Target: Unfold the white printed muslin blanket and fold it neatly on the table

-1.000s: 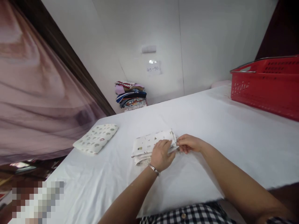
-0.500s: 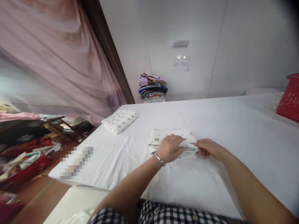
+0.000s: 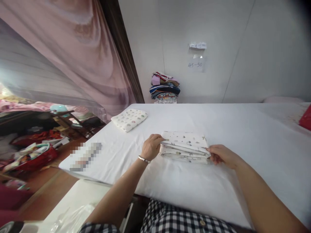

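A folded white cloth with small printed motifs (image 3: 184, 145) lies in front of me, its layers stacked and showing along the near edge. My left hand (image 3: 152, 147), with a silver bracelet at the wrist, pinches the cloth's left end between thumb and fingers. At the opposite end, my right hand (image 3: 221, 155) grips the right edge, its lower fingers curled under. Farther off to the left is a second folded cloth, white with grey and red prints (image 3: 130, 119), touched by neither hand.
The white-covered table (image 3: 243, 129) carries a blurred patch (image 3: 85, 157) at its left edge. Against the wall stands a pile of folded clothes (image 3: 165, 87). A red basket (image 3: 305, 118) shows at far right. Left, a pink curtain (image 3: 97, 48) hangs above a red tub of clothes (image 3: 36, 158).
My left hand has slid from the top of the folded cloth to its left end. My right hand stays at the right edge. The view has turned left, so the red basket has nearly left it.
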`<state>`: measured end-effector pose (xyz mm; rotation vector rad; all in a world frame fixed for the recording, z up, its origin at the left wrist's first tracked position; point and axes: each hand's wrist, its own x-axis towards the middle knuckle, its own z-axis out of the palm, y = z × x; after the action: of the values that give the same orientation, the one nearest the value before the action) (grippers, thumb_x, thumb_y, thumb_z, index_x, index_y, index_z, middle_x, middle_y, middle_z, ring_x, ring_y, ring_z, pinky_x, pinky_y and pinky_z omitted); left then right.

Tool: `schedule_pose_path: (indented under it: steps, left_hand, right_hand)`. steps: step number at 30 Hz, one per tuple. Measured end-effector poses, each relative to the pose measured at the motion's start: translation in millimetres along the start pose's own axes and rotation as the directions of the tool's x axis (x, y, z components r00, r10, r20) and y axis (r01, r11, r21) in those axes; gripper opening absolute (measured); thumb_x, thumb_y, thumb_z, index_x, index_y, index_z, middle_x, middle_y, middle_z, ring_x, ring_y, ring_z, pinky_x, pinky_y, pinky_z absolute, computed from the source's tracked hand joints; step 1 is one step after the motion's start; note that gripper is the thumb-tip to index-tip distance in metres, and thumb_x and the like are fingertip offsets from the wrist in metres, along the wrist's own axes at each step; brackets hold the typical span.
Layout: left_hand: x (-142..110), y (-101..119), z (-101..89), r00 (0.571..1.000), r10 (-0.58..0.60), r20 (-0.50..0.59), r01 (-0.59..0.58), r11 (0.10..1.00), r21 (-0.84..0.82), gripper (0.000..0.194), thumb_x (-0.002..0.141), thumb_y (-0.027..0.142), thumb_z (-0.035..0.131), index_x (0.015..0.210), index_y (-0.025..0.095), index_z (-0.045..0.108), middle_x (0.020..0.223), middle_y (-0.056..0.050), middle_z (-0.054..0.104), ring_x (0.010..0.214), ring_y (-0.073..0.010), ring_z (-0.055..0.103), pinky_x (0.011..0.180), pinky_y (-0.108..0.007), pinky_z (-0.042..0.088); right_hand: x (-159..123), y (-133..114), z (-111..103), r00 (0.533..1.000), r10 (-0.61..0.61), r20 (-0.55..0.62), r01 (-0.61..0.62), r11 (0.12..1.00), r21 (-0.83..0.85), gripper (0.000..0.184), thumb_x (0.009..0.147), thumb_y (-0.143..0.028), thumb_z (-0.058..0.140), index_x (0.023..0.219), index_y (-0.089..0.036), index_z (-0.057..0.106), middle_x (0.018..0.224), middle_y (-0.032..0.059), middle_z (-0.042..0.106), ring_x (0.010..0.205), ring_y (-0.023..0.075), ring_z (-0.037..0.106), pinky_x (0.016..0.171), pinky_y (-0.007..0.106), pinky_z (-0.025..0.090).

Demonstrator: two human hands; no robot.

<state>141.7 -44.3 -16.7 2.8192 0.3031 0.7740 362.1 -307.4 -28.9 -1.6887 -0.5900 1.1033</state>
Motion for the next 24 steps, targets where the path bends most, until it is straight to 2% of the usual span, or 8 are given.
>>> schedule_pose_path:
  steps: [3, 5, 8, 10, 14, 19, 22, 24]
  left_hand:
    - [-9.1, -2.7, 4.8, 0.997, -0.044, 0.057, 0.053, 0.985, -0.162, 0.044, 0.067, -0.001, 0.043, 0.098, 0.023, 0.064, 0.101, -0.004, 0.061, 0.091, -0.0154, 0.056, 0.077, -0.029, 0.05]
    - [-18.7, -2.7, 4.9, 0.985, -0.161, 0.069, 0.175, 0.931, -0.322, 0.042, 0.068, 0.003, 0.043, 0.101, 0.022, 0.063, 0.108, -0.004, 0.059, 0.085, -0.0122, 0.057, 0.071, -0.025, 0.05]
    - [-32.8, 4.0, 3.0, 0.901, -0.43, 0.065, 0.41, 0.791, -0.455, 0.029, 0.076, 0.018, 0.048, 0.102, 0.021, 0.06, 0.105, -0.004, 0.059, 0.076, -0.011, 0.058, 0.061, -0.023, 0.049]
    - [-39.4, 12.7, 3.0, 0.842, -0.53, 0.106, 0.516, 0.73, -0.449, 0.031, 0.076, 0.032, 0.055, 0.105, 0.021, 0.055, 0.098, -0.002, 0.062, 0.07, -0.0113, 0.058, 0.059, -0.024, 0.048]
    - [-39.6, 28.9, 7.3, 0.821, -0.553, 0.144, 0.563, 0.74, -0.368, 0.044, 0.071, 0.035, 0.061, 0.11, 0.023, 0.047, 0.09, 0.002, 0.062, 0.061, -0.0103, 0.055, 0.057, -0.025, 0.044]
    - [-27.4, 22.0, 11.7, 0.821, -0.57, 0.023, 0.537, 0.758, -0.37, 0.021, 0.07, 0.018, 0.052, 0.091, 0.021, 0.054, 0.069, 0.005, 0.057, 0.056, -0.0089, 0.05, 0.056, -0.022, 0.04]
    - [-28.2, 9.3, 16.8, 0.746, -0.661, 0.086, 0.637, 0.668, -0.385, 0.003, 0.068, 0.022, 0.054, 0.07, 0.019, 0.054, 0.057, 0.005, 0.053, 0.054, -0.0095, 0.049, 0.053, -0.021, 0.037]
    - [-30.9, 4.0, 19.8, 0.699, -0.699, 0.147, 0.681, 0.59, -0.435, 0.005, 0.067, 0.023, 0.055, 0.067, 0.019, 0.053, 0.053, 0.006, 0.051, 0.052, -0.0094, 0.048, 0.05, -0.02, 0.035]
  right_hand:
    - [-1.1, -1.3, 1.0, 1.0, 0.029, -0.007, -0.029, 1.0, -0.005, 0.036, 0.07, -0.049, 0.061, 0.059, -0.015, 0.051, 0.052, 0.0007, 0.058, 0.039, 0.0075, 0.049, 0.036, 0.019, 0.028]
    - [-1.4, -1.8, 1.2, 0.998, 0.057, -0.013, -0.057, 0.998, -0.001, 0.036, 0.069, -0.05, 0.062, 0.06, -0.016, 0.051, 0.052, 0.0009, 0.058, 0.039, 0.0079, 0.049, 0.036, 0.019, 0.028]
    - [-1.3, -1.4, 0.7, 0.998, 0.055, -0.004, -0.055, 0.998, -0.003, 0.037, 0.07, -0.051, 0.061, 0.06, -0.016, 0.05, 0.053, 0.001, 0.058, 0.038, 0.008, 0.048, 0.037, 0.02, 0.029]
    - [-1.0, -0.9, 0.2, 0.999, 0.05, 0.005, -0.05, 0.999, 0.001, 0.038, 0.071, -0.052, 0.06, 0.06, -0.017, 0.05, 0.053, 0.0013, 0.058, 0.039, 0.008, 0.047, 0.037, 0.021, 0.029]
    - [-0.9, -1.0, 0.4, 0.998, 0.064, -0.018, -0.065, 0.998, -0.012, 0.039, 0.069, -0.053, 0.061, 0.06, -0.017, 0.05, 0.054, 0.0021, 0.058, 0.04, 0.0086, 0.048, 0.037, 0.022, 0.029]
    - [-0.6, -0.9, 5.3, 0.999, 0.02, -0.036, -0.023, 0.998, -0.066, 0.036, 0.07, -0.05, 0.058, 0.058, -0.017, 0.049, 0.05, 0.0005, 0.055, 0.039, 0.0079, 0.046, 0.037, 0.021, 0.027]
    - [0.0, -0.5, 10.4, 1.0, -0.013, -0.002, 0.012, 0.995, -0.095, 0.035, 0.071, -0.049, 0.057, 0.057, -0.018, 0.047, 0.045, -0.0019, 0.051, 0.037, 0.0073, 0.044, 0.038, 0.021, 0.026]
    - [-0.2, -0.8, 12.7, 1.0, -0.022, 0.01, 0.023, 0.994, -0.106, 0.035, 0.071, -0.049, 0.057, 0.057, -0.018, 0.046, 0.044, -0.0027, 0.05, 0.037, 0.0073, 0.043, 0.039, 0.022, 0.026]
